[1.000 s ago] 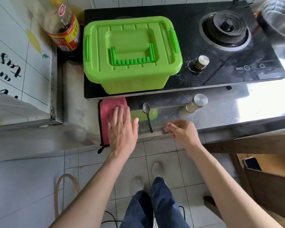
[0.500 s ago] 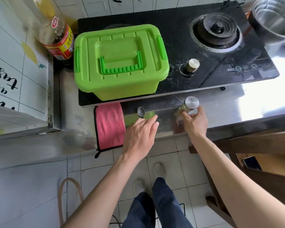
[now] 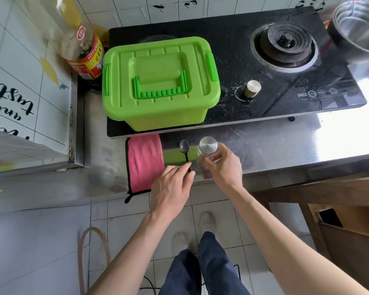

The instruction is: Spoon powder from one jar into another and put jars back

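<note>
A small glass jar [image 3: 208, 146] with a shiny metal lid is gripped by my right hand [image 3: 223, 167] just above the steel counter's front edge. A black spoon [image 3: 184, 149] lies on the counter to the jar's left, bowl pointing toward the stove. My left hand [image 3: 172, 186] covers the near end of the spoon's handle with its fingertips; whether they pinch it is hidden. A closed green plastic box [image 3: 160, 81] with a handle sits on the left side of the stove.
A pink cloth [image 3: 144, 161] lies on the steel counter [image 3: 285, 143] left of the spoon. A black gas stove [image 3: 285, 67] has a burner and knob at right. An oil bottle [image 3: 81, 45] stands back left; a metal pot [image 3: 358, 28] at far right.
My right hand took hold of the jar and brought it left, next to the spoon. My left hand shifted right from the pink cloth onto the spoon's handle.
</note>
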{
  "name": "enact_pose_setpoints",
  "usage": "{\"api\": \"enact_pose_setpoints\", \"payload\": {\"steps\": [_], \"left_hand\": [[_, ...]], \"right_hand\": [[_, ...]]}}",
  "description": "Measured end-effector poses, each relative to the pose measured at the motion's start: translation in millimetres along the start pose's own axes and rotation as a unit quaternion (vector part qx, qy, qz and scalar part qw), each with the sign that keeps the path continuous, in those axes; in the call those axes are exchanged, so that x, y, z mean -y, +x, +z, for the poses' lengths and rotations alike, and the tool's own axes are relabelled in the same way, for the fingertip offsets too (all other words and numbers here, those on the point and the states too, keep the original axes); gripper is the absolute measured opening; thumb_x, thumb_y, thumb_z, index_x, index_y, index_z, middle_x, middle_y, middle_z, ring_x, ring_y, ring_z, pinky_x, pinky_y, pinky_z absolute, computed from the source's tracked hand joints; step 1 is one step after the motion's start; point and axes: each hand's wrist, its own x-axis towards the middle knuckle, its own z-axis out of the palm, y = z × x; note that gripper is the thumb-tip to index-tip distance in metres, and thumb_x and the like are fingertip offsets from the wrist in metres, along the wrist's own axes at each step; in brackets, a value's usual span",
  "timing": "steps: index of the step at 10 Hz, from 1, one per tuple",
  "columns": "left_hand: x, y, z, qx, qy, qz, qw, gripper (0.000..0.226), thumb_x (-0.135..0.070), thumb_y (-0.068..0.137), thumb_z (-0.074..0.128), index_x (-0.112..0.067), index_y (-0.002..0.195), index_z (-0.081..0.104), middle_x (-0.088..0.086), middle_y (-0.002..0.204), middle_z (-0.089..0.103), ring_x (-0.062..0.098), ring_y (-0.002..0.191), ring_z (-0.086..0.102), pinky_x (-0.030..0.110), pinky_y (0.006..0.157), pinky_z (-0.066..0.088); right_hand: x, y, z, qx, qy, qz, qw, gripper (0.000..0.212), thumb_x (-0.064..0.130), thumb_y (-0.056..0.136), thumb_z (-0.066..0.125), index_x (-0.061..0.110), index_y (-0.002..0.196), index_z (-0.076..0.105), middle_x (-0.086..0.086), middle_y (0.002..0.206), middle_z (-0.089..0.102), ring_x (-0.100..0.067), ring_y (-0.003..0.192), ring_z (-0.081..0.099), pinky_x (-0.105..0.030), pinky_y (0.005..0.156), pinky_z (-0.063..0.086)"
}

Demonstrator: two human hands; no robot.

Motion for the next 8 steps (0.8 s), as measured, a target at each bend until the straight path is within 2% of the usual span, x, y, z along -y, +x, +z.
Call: {"api": "enact_pose_setpoints", "payload": {"steps": [1,3,4,5,6,7,8], "left_hand": [[3,-2,-4,-0.001,-0.002,-0.009,1.0,0.05,-0.048,0.106,0.038,-0.019,0.132,0.07,-0.008,0.113,0.076,0.014,0.108,0.065,0.035,0.08,0.058],[6,-9,-10,-0.011,-0.007,-0.011,1.0,0.047,-0.047,0.108,0.036,-0.021,0.128,0.07,-0.012,0.11,0.076,0.013,0.104,0.064,0.033,0.077,0.055],[6,-12,-11,-0.011,-0.017,-0.009,1.0,0.049,-0.049,0.109,0.034,-0.022,0.127,0.07,-0.013,0.109,0.076,0.012,0.103,0.064,0.032,0.078,0.054],[7,-15,-12,-0.007,-0.022,-0.01,1.0,0.051,-0.05,0.109,0.032,-0.022,0.128,0.07,-0.012,0.113,0.075,0.012,0.106,0.064,0.031,0.081,0.055],[8,-18,-16,-0.002,-0.018,-0.011,1.0,0.051,-0.049,0.11,0.033,-0.021,0.132,0.069,-0.011,0.117,0.075,0.011,0.109,0.063,0.03,0.082,0.054],[8,-22,-24,-0.008,-0.029,-0.01,0.999,0.056,-0.052,0.109,0.028,-0.022,0.13,0.07,-0.011,0.118,0.075,0.012,0.108,0.064,0.03,0.082,0.054],[13,-22,-32,-0.015,-0.073,-0.033,0.997,0.067,-0.06,0.107,0.013,-0.027,0.125,0.068,-0.012,0.11,0.076,0.013,0.101,0.065,0.033,0.078,0.053]], "right_hand": [[0,-2,2,0.009,0.0,0.006,1.0,0.027,0.045,0.084,0.078,0.033,0.084,0.054,0.012,0.067,0.063,-0.002,0.067,0.061,-0.024,0.059,0.039],[-4,-1,4,0.027,-0.007,0.007,1.0,0.026,0.046,0.083,0.077,0.031,0.089,0.056,0.01,0.071,0.065,-0.011,0.074,0.065,-0.031,0.067,0.05],[-1,0,2,0.049,-0.004,0.002,0.999,0.027,0.045,0.084,0.078,0.035,0.09,0.054,0.013,0.071,0.063,-0.012,0.073,0.064,-0.029,0.065,0.048],[-2,1,4,0.073,-0.003,-0.008,0.997,0.027,0.044,0.083,0.079,0.037,0.092,0.055,0.013,0.07,0.063,-0.014,0.075,0.065,-0.032,0.068,0.052],[-1,-2,5,0.089,0.009,-0.01,0.996,0.029,0.039,0.083,0.079,0.037,0.107,0.062,0.013,0.072,0.064,-0.017,0.081,0.068,-0.038,0.075,0.057],[-3,-8,0,0.061,0.015,-0.008,0.998,0.07,0.043,0.083,0.077,0.034,0.146,0.05,0.016,0.078,0.068,-0.013,0.09,0.07,-0.036,0.082,0.057],[-3,-14,-10,0.019,0.01,-0.02,1.0,0.074,0.05,0.082,0.079,0.03,0.146,0.049,0.016,0.083,0.069,-0.009,0.087,0.071,-0.039,0.084,0.058]]}}
